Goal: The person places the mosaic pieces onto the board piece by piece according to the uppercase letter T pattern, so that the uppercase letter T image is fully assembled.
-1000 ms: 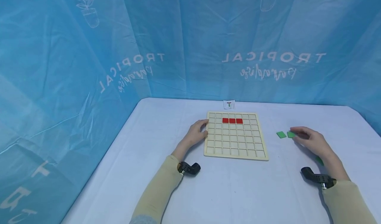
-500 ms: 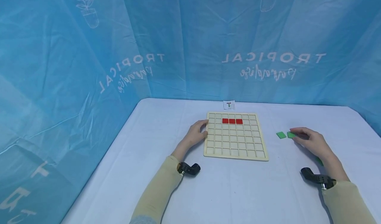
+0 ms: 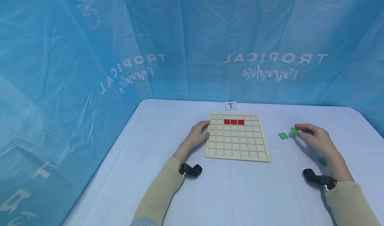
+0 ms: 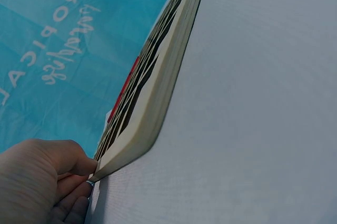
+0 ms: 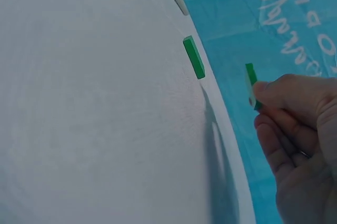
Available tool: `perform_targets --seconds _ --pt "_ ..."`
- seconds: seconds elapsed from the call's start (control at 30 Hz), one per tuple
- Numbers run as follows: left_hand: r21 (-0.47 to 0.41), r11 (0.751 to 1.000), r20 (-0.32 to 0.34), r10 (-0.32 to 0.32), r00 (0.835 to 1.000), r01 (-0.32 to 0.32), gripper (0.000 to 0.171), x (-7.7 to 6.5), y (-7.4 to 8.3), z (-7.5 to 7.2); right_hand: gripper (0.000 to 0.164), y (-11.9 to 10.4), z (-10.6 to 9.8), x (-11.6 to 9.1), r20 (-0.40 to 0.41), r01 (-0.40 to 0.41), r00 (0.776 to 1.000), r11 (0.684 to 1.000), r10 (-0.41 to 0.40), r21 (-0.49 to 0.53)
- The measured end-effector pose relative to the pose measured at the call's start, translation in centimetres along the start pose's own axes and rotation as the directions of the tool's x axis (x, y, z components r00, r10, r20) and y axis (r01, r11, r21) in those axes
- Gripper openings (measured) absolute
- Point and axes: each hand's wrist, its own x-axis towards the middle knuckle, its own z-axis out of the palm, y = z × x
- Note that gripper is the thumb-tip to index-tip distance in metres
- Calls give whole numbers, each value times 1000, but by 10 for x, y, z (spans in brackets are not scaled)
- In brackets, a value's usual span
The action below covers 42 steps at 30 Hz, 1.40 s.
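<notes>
A creased blue curtain [image 3: 192, 36] hangs behind and left of a white-clothed table [image 3: 234, 206]; pale potted-plant drawings [image 3: 91, 18] mark the fabric up high. Mirrored lettering [image 3: 273, 56] reads "TROPICAL Paradise"; it repeats leftward.

Board [image 3: 236, 140] on table [image 3: 240, 192], card [image 3: 230, 105] behind, three tiles [image 3: 234, 122] in board's second row from back, left hand [image 3: 197, 133] at board's left edge, held tile [image 3: 294, 130] in right hand [image 3: 317, 138], loose tile [image 3: 283, 136] between board and held tile, front tile [image 3: 323, 161] beside right wrist [image 3: 339, 166]
</notes>
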Motion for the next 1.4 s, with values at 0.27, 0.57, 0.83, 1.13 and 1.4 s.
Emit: perform_targets --seconds 0.27,0.57,0.83,1.13,1.4 --pt "9 1000 -3 -4 1000 4 55 0 2 -1 47 -8 -2 7 -22 71 997 997 -71 -24" --pt "4 1000 -4 2 1000 -2 55 -1 1 -2 49 -38 16 35 8 65 998 993 -66 100" --pt "6 1000 3 7 1000 -8 55 -1 0 -1 50 -2 70 93 1 184 983 980 -185 79" --pt "5 1000 4 18 1000 -18 55 -2 0 -2 44 -91 78 65 84 210 969 954 -232 215" --pt "-5 1000 0 26 1000 -26 54 -1 0 -2 40 -123 88 62 128 181 967 946 -221 267"
